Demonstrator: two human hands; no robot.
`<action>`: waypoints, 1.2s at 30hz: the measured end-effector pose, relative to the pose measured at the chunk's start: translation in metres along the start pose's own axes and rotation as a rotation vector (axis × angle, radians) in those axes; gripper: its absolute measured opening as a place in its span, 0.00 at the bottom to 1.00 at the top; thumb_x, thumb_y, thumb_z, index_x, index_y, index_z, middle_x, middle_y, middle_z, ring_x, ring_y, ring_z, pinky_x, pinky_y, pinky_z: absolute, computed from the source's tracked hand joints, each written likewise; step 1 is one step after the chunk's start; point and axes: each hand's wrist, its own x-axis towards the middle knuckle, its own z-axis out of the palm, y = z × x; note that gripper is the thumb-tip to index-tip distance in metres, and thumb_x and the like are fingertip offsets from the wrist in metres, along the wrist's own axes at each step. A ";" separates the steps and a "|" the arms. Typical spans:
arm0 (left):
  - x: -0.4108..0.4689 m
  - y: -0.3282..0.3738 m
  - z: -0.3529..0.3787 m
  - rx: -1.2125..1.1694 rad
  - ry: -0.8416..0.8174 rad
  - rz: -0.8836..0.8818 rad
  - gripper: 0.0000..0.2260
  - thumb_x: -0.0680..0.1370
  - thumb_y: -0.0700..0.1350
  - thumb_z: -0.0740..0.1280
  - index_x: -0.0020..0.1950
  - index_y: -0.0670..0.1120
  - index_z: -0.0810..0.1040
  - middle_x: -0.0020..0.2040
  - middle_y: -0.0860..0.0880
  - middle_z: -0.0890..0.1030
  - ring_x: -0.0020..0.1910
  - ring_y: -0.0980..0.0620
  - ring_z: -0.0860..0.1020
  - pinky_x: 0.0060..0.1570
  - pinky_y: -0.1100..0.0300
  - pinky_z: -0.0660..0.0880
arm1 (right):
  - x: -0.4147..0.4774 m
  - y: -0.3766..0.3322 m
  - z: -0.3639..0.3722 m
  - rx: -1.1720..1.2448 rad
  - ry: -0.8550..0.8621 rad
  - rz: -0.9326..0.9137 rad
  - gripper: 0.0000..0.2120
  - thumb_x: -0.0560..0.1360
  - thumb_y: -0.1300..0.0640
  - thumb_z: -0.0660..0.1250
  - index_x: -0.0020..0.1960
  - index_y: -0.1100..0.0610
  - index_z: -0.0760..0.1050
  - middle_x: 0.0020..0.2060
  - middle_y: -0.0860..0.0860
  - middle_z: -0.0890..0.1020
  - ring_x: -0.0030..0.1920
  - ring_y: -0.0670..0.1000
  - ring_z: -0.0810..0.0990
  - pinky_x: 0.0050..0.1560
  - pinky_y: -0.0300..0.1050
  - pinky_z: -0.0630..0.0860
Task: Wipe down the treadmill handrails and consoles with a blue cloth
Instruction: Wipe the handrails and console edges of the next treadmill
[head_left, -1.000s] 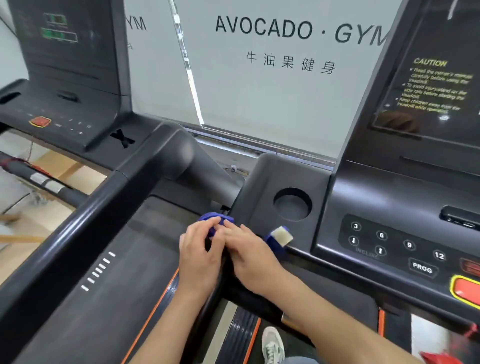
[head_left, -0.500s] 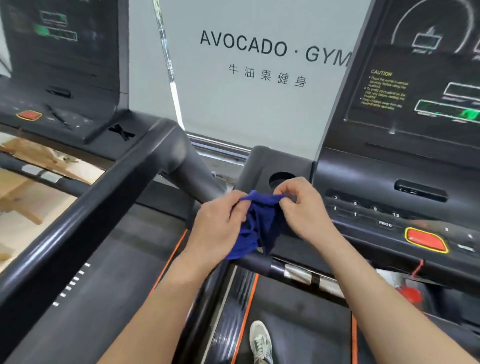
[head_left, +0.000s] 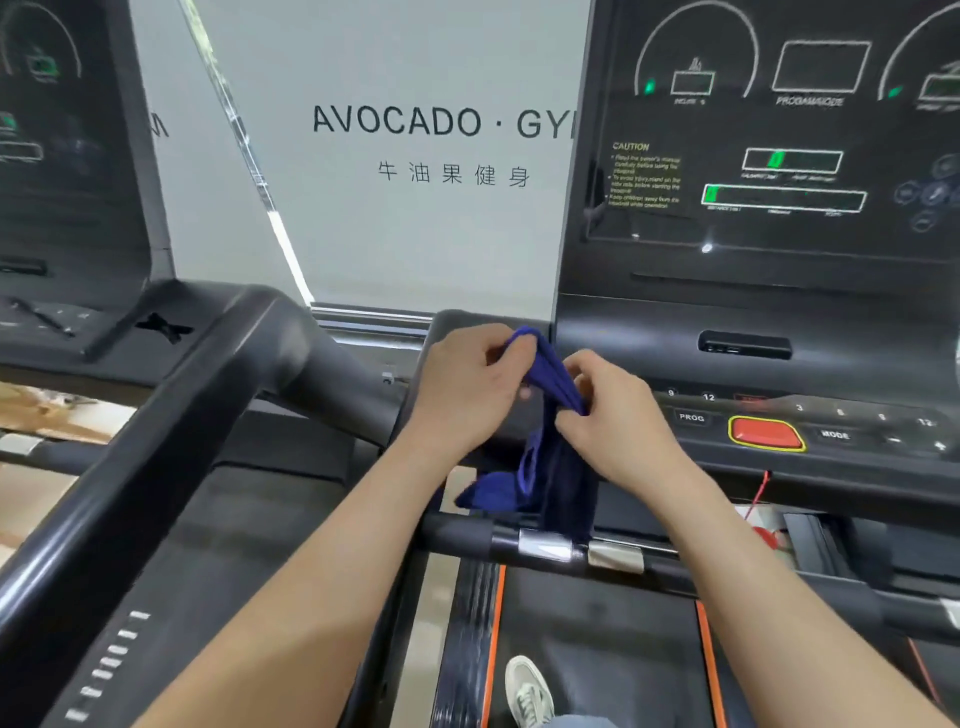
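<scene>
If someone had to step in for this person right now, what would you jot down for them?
Left hand pinches the blue cloth's upper end.
Right hand grips the cloth lower down, in front of the console.
The cloth is bunched, its tail dangling by the front handlebar; it is not pressed on any surface.
Done: the picture does not show what is already wiped.
Left: likely regather the cloth, then wipe the console and the side handrail.
</scene>
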 end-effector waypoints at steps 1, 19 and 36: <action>0.000 0.001 0.001 -0.104 -0.012 -0.077 0.13 0.79 0.47 0.62 0.36 0.47 0.78 0.35 0.46 0.83 0.36 0.48 0.83 0.41 0.51 0.80 | 0.001 0.002 -0.003 -0.025 -0.042 -0.014 0.14 0.69 0.64 0.65 0.50 0.49 0.72 0.39 0.47 0.76 0.39 0.51 0.73 0.39 0.44 0.67; -0.150 -0.110 -0.054 0.368 -0.305 -0.456 0.06 0.77 0.51 0.64 0.49 0.61 0.79 0.28 0.57 0.80 0.29 0.62 0.75 0.39 0.60 0.75 | -0.030 -0.001 0.089 -0.060 -0.497 0.121 0.16 0.78 0.46 0.58 0.41 0.56 0.76 0.43 0.53 0.82 0.48 0.57 0.79 0.49 0.50 0.76; -0.134 -0.155 -0.007 0.934 0.096 -0.041 0.19 0.75 0.45 0.62 0.66 0.48 0.74 0.58 0.42 0.72 0.57 0.41 0.71 0.52 0.47 0.72 | -0.080 0.020 0.129 -0.760 -0.127 -0.082 0.05 0.74 0.56 0.61 0.40 0.54 0.72 0.31 0.52 0.77 0.29 0.59 0.77 0.30 0.47 0.62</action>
